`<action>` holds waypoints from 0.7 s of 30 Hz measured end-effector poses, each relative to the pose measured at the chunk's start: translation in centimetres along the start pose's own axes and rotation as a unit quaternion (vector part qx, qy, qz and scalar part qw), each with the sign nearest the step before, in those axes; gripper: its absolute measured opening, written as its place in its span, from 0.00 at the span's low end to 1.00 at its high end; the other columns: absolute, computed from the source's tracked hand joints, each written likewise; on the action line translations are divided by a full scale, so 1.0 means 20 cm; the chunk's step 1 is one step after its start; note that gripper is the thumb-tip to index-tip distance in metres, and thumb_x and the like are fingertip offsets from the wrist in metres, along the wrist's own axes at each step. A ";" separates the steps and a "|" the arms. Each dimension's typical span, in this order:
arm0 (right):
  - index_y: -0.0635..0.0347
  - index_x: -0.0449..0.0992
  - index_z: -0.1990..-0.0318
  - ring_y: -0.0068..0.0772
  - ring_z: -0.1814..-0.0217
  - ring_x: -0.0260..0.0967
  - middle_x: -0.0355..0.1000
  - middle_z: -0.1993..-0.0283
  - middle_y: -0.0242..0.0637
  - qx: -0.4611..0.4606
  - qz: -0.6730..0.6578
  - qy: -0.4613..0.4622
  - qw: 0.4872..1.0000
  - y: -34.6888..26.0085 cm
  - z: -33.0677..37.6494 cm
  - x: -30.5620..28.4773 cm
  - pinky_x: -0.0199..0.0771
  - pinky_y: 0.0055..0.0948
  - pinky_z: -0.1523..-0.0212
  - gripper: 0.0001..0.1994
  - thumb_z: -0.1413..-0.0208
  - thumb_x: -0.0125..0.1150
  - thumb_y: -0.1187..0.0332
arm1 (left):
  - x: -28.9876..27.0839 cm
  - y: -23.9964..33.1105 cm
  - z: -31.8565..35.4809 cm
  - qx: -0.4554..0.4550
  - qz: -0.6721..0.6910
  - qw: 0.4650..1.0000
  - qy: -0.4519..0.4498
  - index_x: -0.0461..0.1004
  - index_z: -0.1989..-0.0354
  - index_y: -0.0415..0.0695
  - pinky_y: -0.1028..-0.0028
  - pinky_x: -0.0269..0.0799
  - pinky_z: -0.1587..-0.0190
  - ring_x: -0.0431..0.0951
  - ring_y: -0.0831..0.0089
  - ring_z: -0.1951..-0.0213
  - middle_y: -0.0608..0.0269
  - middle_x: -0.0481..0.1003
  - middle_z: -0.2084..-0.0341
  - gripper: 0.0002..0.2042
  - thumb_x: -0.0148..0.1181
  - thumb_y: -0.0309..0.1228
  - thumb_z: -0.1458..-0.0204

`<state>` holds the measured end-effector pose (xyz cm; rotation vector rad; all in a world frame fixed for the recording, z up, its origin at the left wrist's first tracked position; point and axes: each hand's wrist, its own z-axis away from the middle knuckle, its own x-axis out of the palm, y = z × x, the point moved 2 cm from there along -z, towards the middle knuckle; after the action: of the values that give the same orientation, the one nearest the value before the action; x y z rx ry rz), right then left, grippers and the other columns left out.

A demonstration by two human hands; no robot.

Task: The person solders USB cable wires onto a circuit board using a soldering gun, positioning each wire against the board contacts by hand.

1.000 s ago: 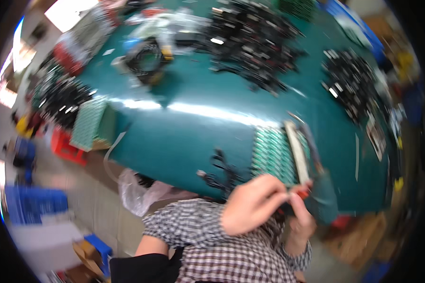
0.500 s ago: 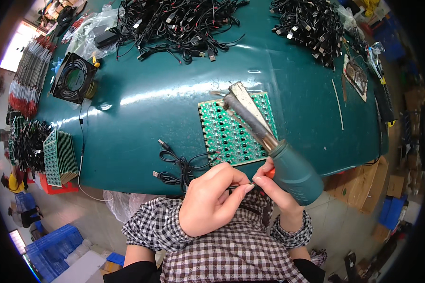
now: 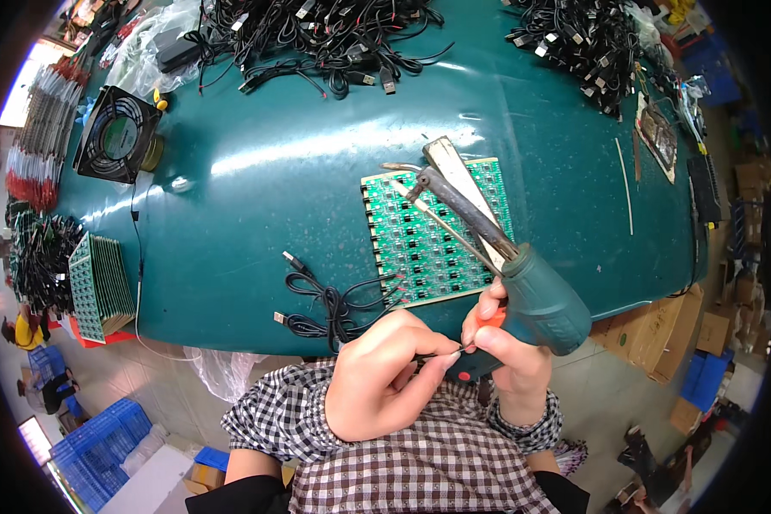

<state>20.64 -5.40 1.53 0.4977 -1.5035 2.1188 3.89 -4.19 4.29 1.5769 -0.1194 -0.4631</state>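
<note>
Closely together, both hands work just below the circuit board (image 3: 424,253). The left hand (image 3: 394,373) pinches a thin wire (image 3: 464,347) between thumb and finger; the right hand (image 3: 505,343) is wrapped around a green soldering gun (image 3: 546,300), its thumb also close against the wire. The gun slants up over the board; whether its tip touches it, I cannot tell. A pale bar (image 3: 461,182) lies across the board behind the gun.

Work on the wire looks under way, not finished. Black cables (image 3: 338,313) lie beside the board's left, red-tipped ends over its edge; whether any are joined is too small to make out. Most rows show no wires, so much of the board seems untouched.

The tabletop (image 3: 257,223) is glossy green. Well left of the board stand stacked boards (image 3: 103,283) and, farther off, a black fan (image 3: 118,137); beyond the board, cables heap up in a wide pile (image 3: 317,34), with another pile (image 3: 574,51) to its right.

Off the tabletop, a cardboard box (image 3: 660,334) sits right of the board, blue crates (image 3: 103,445) far to its lower left.
</note>
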 end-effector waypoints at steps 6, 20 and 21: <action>0.63 0.66 0.50 0.34 0.64 0.71 0.65 0.60 0.37 -0.027 0.118 0.015 0.992 0.01 0.03 -0.01 0.74 0.30 0.64 0.24 0.58 0.63 0.84 | 0.00 -0.04 0.01 0.000 0.017 0.999 0.029 0.76 0.66 0.39 0.78 0.62 0.78 0.70 0.77 0.77 0.61 0.73 0.75 0.07 0.63 0.18 0.53; 0.61 0.65 0.53 0.30 0.65 0.70 0.64 0.62 0.35 -0.049 0.140 0.037 0.988 0.07 0.09 -0.01 0.73 0.27 0.67 0.22 0.57 0.63 0.85 | 0.00 -0.06 0.02 -0.049 0.064 0.996 0.032 0.76 0.65 0.39 0.80 0.61 0.79 0.67 0.81 0.78 0.64 0.72 0.75 0.05 0.63 0.20 0.51; 0.61 0.65 0.53 0.30 0.67 0.69 0.64 0.62 0.35 -0.057 0.106 0.046 0.992 0.07 0.07 0.01 0.72 0.27 0.68 0.23 0.57 0.63 0.85 | -0.01 -0.06 0.02 -0.045 0.062 0.997 0.017 0.77 0.66 0.39 0.80 0.60 0.79 0.67 0.81 0.78 0.64 0.72 0.75 0.05 0.63 0.20 0.51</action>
<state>19.72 -7.14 1.12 0.2019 -1.6763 2.1645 3.39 -4.36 3.20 1.4789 -0.1671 -0.3396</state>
